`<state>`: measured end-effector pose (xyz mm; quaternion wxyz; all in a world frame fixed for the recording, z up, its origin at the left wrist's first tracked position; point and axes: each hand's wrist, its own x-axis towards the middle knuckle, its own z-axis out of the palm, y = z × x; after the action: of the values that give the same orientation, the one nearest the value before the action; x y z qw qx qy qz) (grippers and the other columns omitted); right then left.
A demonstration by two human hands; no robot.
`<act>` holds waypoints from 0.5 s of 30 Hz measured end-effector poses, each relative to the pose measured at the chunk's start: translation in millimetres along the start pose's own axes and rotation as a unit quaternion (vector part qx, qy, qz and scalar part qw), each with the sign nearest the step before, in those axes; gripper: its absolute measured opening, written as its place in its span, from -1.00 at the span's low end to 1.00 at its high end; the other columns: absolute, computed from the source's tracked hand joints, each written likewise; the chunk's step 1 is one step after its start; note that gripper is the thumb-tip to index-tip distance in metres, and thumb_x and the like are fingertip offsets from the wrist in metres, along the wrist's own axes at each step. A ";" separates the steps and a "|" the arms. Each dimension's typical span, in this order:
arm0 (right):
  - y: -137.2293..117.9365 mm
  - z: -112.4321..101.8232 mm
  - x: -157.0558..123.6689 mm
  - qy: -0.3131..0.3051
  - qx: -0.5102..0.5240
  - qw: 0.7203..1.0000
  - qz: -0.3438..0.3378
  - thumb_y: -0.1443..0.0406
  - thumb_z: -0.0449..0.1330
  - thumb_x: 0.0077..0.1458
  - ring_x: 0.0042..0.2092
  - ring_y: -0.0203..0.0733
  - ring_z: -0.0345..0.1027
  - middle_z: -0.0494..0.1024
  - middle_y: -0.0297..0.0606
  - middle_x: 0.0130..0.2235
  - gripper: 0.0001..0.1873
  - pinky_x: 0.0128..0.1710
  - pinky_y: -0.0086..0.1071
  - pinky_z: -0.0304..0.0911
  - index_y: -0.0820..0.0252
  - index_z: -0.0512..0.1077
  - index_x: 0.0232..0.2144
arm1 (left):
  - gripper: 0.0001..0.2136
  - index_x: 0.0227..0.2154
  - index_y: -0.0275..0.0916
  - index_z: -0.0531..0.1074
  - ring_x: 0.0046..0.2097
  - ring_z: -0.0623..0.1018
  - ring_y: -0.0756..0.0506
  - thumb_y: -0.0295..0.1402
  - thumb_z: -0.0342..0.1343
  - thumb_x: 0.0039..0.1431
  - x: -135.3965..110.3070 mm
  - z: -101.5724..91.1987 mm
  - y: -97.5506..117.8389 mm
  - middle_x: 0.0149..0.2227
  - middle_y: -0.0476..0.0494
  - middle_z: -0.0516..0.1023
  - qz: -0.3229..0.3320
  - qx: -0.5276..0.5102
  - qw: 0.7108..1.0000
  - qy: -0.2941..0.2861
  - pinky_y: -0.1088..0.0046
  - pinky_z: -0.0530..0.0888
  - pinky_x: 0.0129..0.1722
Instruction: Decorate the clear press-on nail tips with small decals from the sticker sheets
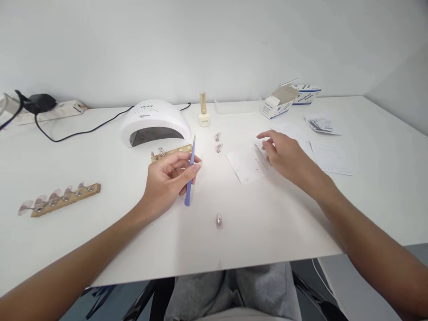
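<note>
My left hand [172, 174] is closed around purple tweezers [190, 183], whose metal tip points up and away from me. Something small and pale shows at its thumb tip, too small to name. My right hand [282, 154] is over the right side of a white paper sheet [241, 166] that bears a few tiny reddish bits. Its thumb and index finger curl at a thin, pale, see-through piece I cannot make out. A clear nail tip [219, 220] with a light decoration lies nearer me. Farther off are two more nail tips, one [217, 137] behind the other [218, 148].
A white nail lamp [155, 120] stands behind my left hand, beside a polish bottle [203, 113]. Wooden nail-tip stands lie left [67, 200] and behind that hand [172, 151]. An alcohol pad box [276, 104], foil packets [323, 124] and paper [331, 157] are at right.
</note>
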<state>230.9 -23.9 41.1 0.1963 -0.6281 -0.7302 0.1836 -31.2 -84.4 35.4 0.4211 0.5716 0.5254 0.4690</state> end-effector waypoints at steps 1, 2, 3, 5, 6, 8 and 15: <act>-3.4 2.6 -2.4 0.003 -0.019 1.000 -0.008 0.14 -0.23 0.27 -0.18 -0.04 0.35 0.42 -0.09 -0.10 -0.57 -0.18 -0.11 0.23 0.08 0.28 0.04 | -0.84 -0.29 -0.22 0.46 -0.61 0.33 0.08 -0.27 0.18 0.09 0.1 0.0 -0.1 -0.59 0.01 0.39 -0.001 -0.002 1.000 -0.001 0.59 0.26 -0.72; -7.4 6.2 -5.3 0.000 -0.042 0.999 -0.019 0.13 -0.23 0.27 -0.17 -0.01 0.34 0.41 -0.05 -0.11 -0.56 -0.18 -0.09 0.23 0.12 0.27 0.05 | -0.84 -0.29 -0.23 0.46 -0.61 0.33 0.08 -0.27 0.18 0.09 0.1 0.1 -0.3 -0.59 0.01 0.39 -0.001 -0.004 1.000 -0.002 0.59 0.26 -0.72; -11.7 10.4 -8.5 -0.003 -0.070 0.997 -0.029 0.09 -0.18 0.26 -0.16 0.03 0.33 0.40 -0.02 -0.12 -0.54 -0.18 -0.08 0.23 0.16 0.25 0.06 | -0.84 -0.30 -0.23 0.47 -0.61 0.33 0.09 -0.27 0.18 0.09 0.2 0.2 -0.5 -0.59 0.01 0.39 -0.001 -0.005 1.000 -0.003 0.59 0.26 -0.72; -19.5 18.9 -14.7 -0.013 -0.128 0.991 -0.043 -0.01 -0.03 0.17 -0.14 0.12 0.30 0.35 0.06 -0.13 -0.40 -0.20 -0.07 0.24 0.27 0.21 0.11 | -0.83 -0.30 -0.24 0.47 -0.62 0.32 0.09 -0.27 0.18 0.09 0.2 0.5 -1.1 -0.59 0.00 0.39 0.001 -0.004 1.000 -0.003 0.59 0.25 -0.72; -22.1 22.2 -17.2 -0.021 -0.149 0.987 -0.046 -0.05 0.03 0.12 -0.14 0.16 0.29 0.33 0.09 -0.13 -0.31 -0.21 -0.06 0.25 0.31 0.18 0.13 | -0.83 -0.30 -0.24 0.47 -0.62 0.32 0.09 -0.27 0.18 0.09 0.1 0.7 -1.4 -0.59 0.00 0.39 0.002 -0.003 1.000 -0.002 0.59 0.25 -0.72; -23.3 25.1 -19.8 -0.041 -0.160 0.985 -0.044 -0.08 0.11 0.05 -0.14 0.17 0.30 0.30 0.11 -0.12 -0.20 -0.22 -0.07 0.26 0.34 0.12 0.17 | -0.83 -0.29 -0.24 0.46 -0.62 0.33 0.08 -0.27 0.18 0.09 -0.2 0.9 -1.8 -0.60 0.00 0.40 0.003 -0.001 1.000 0.000 0.58 0.25 -0.72; -6.5 5.7 -3.2 -0.119 0.053 0.991 0.016 0.08 0.30 -0.11 -0.15 0.04 0.38 0.43 -0.09 -0.07 -0.07 -0.20 -0.11 0.31 0.04 0.01 0.26 | -0.82 -0.30 -0.24 0.47 -0.62 0.34 0.08 -0.26 0.18 0.09 -1.1 0.4 -0.4 -0.59 0.00 0.40 -0.001 0.011 1.000 -0.003 0.58 0.27 -0.71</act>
<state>222.8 -28.1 39.5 0.1380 -0.6018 -0.7278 0.2985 -30.9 -85.4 34.8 0.4167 0.5769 0.5301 0.4609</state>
